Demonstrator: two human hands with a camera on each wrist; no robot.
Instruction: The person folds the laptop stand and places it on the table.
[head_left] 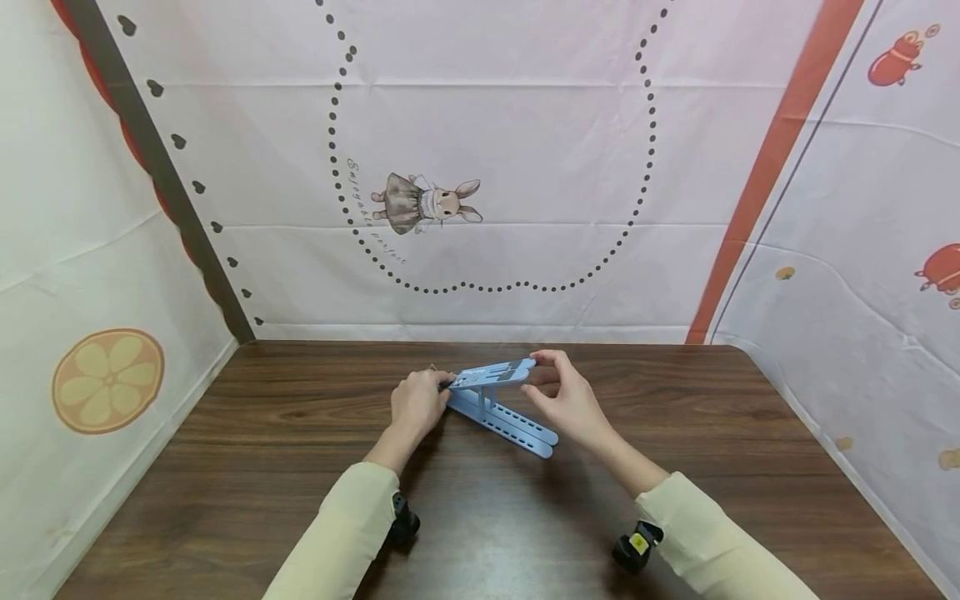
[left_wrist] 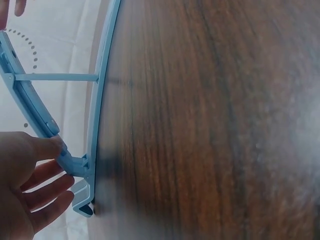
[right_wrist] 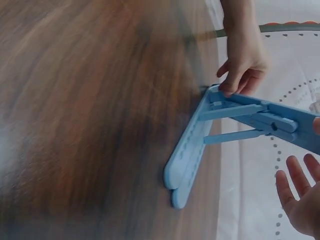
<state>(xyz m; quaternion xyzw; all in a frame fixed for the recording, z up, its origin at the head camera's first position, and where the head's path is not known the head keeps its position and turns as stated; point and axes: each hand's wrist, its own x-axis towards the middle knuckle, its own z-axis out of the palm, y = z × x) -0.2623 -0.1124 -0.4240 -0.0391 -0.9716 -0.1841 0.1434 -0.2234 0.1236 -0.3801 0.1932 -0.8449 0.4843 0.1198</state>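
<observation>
A light blue folding laptop stand [head_left: 504, 419] is propped on the table, its upper plate raised at an angle on two thin struts. My left hand [head_left: 418, 404] pinches the hinged end between thumb and fingers; in the left wrist view, the left hand [left_wrist: 30, 185] has its other fingers spread beside the bar. At the raised end, my right hand [head_left: 566, 400] has its upper fingertips against the plate's edge, with the thumb lower and apart from the stand. Several straight, spread fingers of the right hand [right_wrist: 305, 202] show in the right wrist view; the rest is cut off.
The stand sits on a dark wood-grain table [head_left: 300, 500], near its back edge. Behind it hangs a white printed cloth [head_left: 525, 167] with a rabbit figure, and similar cloth lines both sides. Black cameras are strapped to both wrists.
</observation>
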